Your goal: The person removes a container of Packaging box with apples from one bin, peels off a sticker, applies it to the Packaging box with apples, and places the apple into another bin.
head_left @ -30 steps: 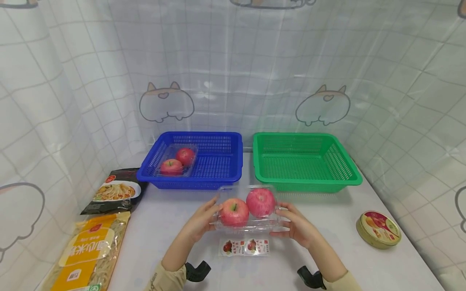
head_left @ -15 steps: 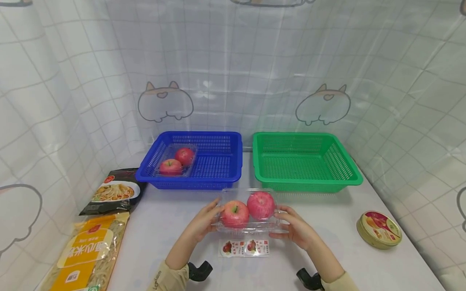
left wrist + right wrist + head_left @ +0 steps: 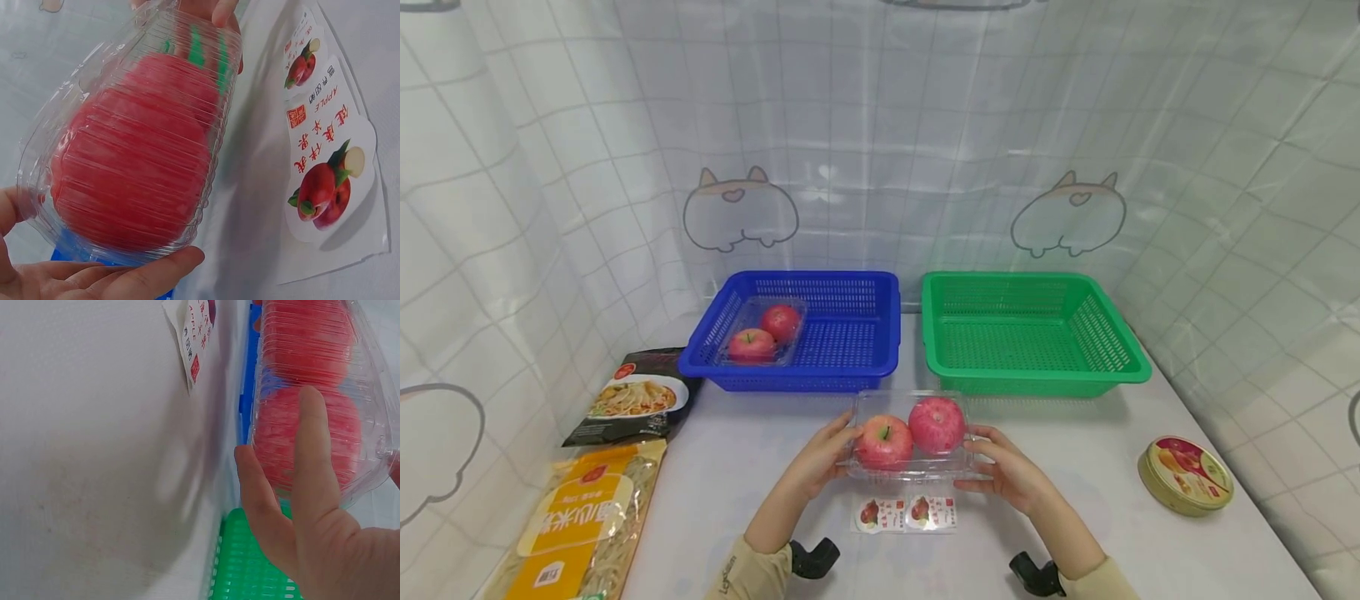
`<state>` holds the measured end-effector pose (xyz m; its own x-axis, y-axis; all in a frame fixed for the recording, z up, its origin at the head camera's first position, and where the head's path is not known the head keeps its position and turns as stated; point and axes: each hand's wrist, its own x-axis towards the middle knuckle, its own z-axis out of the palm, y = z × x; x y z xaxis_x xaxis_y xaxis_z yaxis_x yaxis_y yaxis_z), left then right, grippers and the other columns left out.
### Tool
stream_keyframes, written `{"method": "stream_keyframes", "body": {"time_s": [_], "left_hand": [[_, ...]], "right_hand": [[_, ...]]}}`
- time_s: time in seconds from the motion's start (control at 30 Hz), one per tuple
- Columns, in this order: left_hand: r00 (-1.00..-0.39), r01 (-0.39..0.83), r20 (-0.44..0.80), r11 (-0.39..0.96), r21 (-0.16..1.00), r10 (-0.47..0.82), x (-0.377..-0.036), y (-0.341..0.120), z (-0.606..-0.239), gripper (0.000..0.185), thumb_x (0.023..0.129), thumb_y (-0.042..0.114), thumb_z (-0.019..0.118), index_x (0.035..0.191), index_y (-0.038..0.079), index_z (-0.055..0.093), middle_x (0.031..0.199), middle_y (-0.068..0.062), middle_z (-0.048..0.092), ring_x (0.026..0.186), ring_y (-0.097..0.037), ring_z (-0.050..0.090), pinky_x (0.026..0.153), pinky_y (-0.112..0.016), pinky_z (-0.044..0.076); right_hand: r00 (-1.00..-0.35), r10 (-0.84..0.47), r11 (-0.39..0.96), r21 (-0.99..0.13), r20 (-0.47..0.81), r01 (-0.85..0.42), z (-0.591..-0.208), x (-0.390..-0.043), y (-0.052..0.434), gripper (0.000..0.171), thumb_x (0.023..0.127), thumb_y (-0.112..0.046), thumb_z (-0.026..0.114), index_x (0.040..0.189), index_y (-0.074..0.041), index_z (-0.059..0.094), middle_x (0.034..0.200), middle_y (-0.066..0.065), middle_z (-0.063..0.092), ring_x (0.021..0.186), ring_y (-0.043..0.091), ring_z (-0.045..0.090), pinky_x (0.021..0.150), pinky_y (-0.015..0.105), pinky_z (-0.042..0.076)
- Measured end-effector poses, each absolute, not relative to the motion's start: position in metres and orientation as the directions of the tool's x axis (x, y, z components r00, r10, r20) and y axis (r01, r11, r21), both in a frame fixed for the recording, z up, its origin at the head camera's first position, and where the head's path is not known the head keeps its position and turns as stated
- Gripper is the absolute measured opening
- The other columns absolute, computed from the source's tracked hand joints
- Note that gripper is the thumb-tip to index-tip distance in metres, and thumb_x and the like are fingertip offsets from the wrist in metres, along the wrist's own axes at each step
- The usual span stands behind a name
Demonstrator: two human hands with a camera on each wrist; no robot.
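Note:
A clear plastic clamshell box with two red apples inside is held up off the table between both hands. The left hand grips its left end, thumb on one side and fingers along the underside in the left wrist view. At the other end, the right hand holds the box with its fingers spread over the end and bottom. One apple shows its stem; the other apple sits to its right. Just in front of the box, a strip of two apple stickers lies on the table.
Behind stand a blue basket, holding another clear box of two apples, and a green basket. A black noodle packet and a yellow noodle bag lie left. A round gold tin sits right.
The box has come very slightly toward the person, its far edge lower in the head view. Both hands keep their hold, and the other things stay put.

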<state>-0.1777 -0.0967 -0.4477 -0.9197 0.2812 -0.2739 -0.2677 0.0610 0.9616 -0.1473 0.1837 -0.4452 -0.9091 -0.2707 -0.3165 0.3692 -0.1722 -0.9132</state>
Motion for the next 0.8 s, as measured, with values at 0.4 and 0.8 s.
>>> {"method": "stream_keyframes", "body": {"time_s": [0.4, 0.8], "left_hand": [[-0.924, -0.257, -0.271, 0.087, 0.963, 0.27, -0.1798, -0.0962, -0.4542, 0.068, 0.093, 0.027, 0.048, 0.145, -0.003, 0.016, 0.138, -0.032, 0.034, 0.109, -0.034, 0.053, 0.079, -0.039, 0.05], [-0.929, -0.241, -0.26, 0.105, 0.965, 0.263, -0.1816, -0.0955, -0.4559, 0.068, 0.094, 0.026, 0.046, 0.144, -0.006, 0.014, 0.138, -0.035, 0.032, 0.117, -0.045, 0.046, 0.09, -0.051, 0.044]], "right_hand": [[-0.913, -0.291, -0.171, -0.923, -0.286, 0.344, -0.4499, -0.1497, 0.185, 0.062, 0.091, -0.017, 0.051, 0.137, 0.007, 0.018, 0.117, 0.015, 0.041, 0.099, 0.023, 0.053, 0.084, 0.043, 0.05], [-0.912, -0.299, -0.142, -0.932, -0.281, 0.334, -0.4521, -0.1544, 0.183, 0.063, 0.089, -0.016, 0.051, 0.136, 0.009, 0.019, 0.112, 0.013, 0.046, 0.095, 0.021, 0.055, 0.082, 0.039, 0.052]]}}
